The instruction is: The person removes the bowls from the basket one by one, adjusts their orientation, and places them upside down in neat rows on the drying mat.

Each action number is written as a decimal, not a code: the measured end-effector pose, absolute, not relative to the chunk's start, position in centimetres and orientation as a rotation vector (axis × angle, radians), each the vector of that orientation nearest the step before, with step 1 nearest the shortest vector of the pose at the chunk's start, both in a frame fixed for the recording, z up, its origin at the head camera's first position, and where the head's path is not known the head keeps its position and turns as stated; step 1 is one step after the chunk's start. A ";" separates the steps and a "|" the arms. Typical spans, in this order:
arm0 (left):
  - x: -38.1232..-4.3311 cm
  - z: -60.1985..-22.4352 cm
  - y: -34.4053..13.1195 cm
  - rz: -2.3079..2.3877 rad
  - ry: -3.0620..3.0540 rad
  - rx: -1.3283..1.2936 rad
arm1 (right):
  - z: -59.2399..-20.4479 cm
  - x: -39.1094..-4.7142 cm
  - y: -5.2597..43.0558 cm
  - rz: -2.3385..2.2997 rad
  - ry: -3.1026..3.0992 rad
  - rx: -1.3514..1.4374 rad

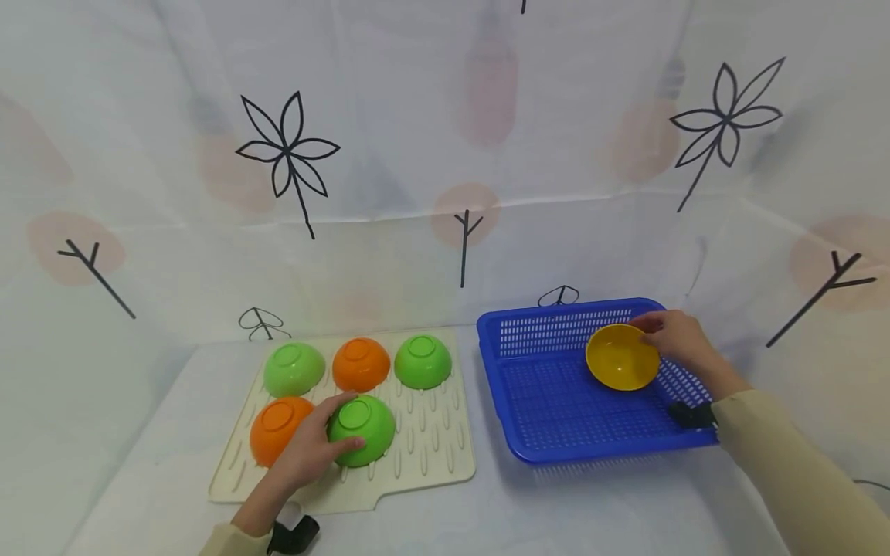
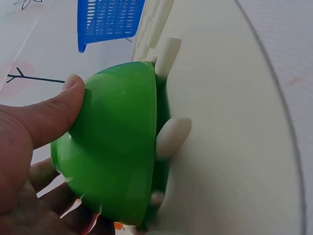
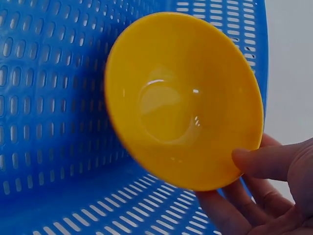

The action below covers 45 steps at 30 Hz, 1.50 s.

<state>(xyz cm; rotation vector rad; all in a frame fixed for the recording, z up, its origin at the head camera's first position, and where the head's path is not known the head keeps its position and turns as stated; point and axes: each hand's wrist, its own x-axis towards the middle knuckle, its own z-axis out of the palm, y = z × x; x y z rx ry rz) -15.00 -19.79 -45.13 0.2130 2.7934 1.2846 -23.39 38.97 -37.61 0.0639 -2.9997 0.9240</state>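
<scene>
On the cream drying mat [image 1: 431, 463], a bright green bowl [image 1: 368, 432] sits upside down. My left hand [image 1: 313, 448] grips this bowl from its left side, thumb and fingers spread around its wall. In the left wrist view the green bowl [image 2: 112, 142] has its rim down at the mat's ridges. Over in the blue basket [image 1: 514, 440], my right hand [image 1: 677, 340] pinches a yellow bowl [image 1: 622, 357] by its rim. The thumb lies inside the yellow bowl [image 3: 181, 98] and the fingers are behind it; its opening is tilted toward the camera.
More upturned bowls stand on the mat: an orange bowl [image 1: 274, 432] front left, a light green bowl [image 1: 293, 371] back left, another orange bowl [image 1: 361, 364] behind, and a green bowl [image 1: 422, 361] back right. A patterned white cloth [image 1: 389, 270] hangs behind the table.
</scene>
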 end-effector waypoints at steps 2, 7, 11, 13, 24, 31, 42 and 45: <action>-15.0 -45.1 -19.8 1.283 2.790 0.198 | -37.7 -23.4 39.0 0.902 -3.007 0.054; -14.9 -45.0 -19.7 1.279 2.792 0.189 | -37.9 -23.3 39.3 0.872 -3.026 0.037; -14.8 -44.9 -19.5 1.276 2.789 0.196 | -37.7 -23.1 39.5 0.948 -3.046 0.040; -14.7 -44.8 -19.3 1.277 2.789 0.195 | -37.5 -23.0 39.5 1.006 -3.063 0.055; -14.6 -44.4 -19.1 1.270 2.785 0.195 | -35.1 -22.4 38.1 1.127 -3.098 0.169; -14.8 -44.3 -19.1 1.258 2.797 0.202 | -33.9 -21.7 36.8 1.088 -3.069 0.209; -15.6 -44.0 -18.9 1.314 2.803 0.311 | -32.2 -19.6 34.9 1.132 -3.040 0.267; -15.7 -43.4 -18.7 1.343 2.809 0.342 | -31.7 -18.9 33.5 1.194 -3.021 0.309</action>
